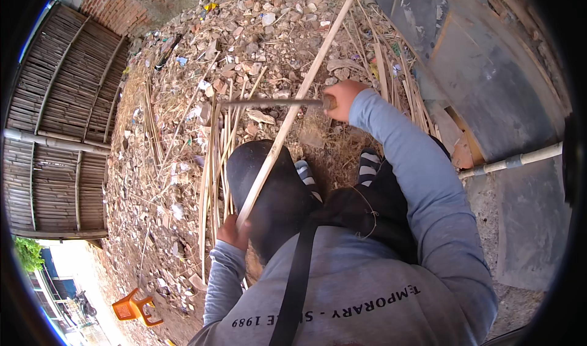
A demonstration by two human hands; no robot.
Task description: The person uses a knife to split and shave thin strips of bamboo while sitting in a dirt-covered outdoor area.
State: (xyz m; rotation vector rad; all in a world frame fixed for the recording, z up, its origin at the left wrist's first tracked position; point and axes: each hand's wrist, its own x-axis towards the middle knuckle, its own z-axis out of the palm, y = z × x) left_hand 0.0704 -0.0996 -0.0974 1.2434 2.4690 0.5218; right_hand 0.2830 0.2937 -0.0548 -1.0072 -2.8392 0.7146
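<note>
A long pale strip of split bamboo or wood (306,83) slants from beside my left thigh up toward the far rubble. My left hand (235,232) is closed round its near end. In my right hand (344,99) is the handle of a long-bladed knife (272,103), its blade pointing left. The blade crosses the strip about midway; whether it touches the wood or passes just above, I cannot tell. Several pale strips (211,181) lie on the ground to the left of my knee.
More strips (411,95) lie to the right, beside grey sheets (489,70). Stones and broken brick (263,52) cover the ground. A bamboo slat wall (58,113) stands left, a brick wall (122,6) far left, an orange plastic chair (131,308) near left. A pole (513,161) juts in at right.
</note>
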